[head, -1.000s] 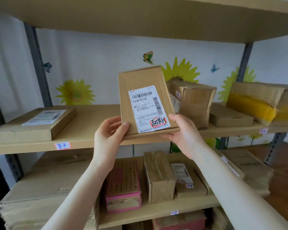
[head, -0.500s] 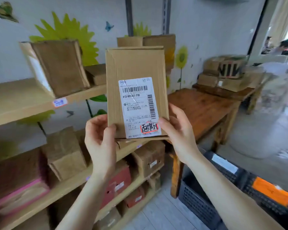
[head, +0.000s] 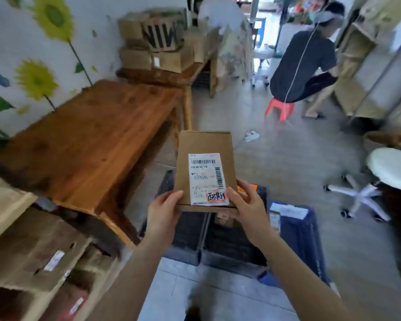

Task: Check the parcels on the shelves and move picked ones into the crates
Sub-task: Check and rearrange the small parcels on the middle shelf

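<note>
Floor crates [head: 188, 232] now lie beneath the parcel [head: 204, 145].

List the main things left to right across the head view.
wooden table → left hand → parcel → right hand → blue crate → white stool. Both hands grip the parcel's near edge.

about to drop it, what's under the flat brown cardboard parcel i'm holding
Dark plastic crates on the floor, one holding a small brown box. The parcel, left hand and right hand hide the rest.
</note>
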The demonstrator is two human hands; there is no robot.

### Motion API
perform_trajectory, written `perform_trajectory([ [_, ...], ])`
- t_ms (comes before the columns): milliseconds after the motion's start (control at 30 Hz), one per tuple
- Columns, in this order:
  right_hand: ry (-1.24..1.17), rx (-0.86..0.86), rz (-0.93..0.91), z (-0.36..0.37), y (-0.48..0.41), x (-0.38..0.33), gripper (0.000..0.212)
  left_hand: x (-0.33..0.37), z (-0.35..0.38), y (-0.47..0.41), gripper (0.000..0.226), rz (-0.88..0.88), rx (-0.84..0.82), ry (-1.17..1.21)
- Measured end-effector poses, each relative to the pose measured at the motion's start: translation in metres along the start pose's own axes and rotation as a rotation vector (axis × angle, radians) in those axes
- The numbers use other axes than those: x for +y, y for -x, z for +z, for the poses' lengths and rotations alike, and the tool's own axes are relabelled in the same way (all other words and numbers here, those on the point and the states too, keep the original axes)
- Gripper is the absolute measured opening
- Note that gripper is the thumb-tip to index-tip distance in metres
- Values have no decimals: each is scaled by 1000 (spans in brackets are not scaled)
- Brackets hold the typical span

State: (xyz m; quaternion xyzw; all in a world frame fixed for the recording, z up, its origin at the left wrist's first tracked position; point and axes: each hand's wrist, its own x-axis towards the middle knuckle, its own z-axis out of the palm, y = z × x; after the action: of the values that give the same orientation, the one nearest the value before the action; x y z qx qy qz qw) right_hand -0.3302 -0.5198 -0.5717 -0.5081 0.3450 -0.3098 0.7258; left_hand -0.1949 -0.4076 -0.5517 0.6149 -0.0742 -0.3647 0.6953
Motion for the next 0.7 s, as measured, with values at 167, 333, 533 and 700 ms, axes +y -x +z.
perform_trajectory([
  [167, 77, 219, 215, -80, -71, 65, 38, -84, 51, -104, 18, -468, -305, -139],
  [333, 115, 357, 459, -133, -151, 151, 49, -183, 81, -202, 36, -720, -272, -120],
  [533, 267, 436, 669, -187, -231, 282, 30, -327, 93, -299, 38, -937, -16, -163],
  [700, 308, 409, 762, -242, -312, 434, 13, -493, 90, -386, 33, -1021, 220, -94],
])
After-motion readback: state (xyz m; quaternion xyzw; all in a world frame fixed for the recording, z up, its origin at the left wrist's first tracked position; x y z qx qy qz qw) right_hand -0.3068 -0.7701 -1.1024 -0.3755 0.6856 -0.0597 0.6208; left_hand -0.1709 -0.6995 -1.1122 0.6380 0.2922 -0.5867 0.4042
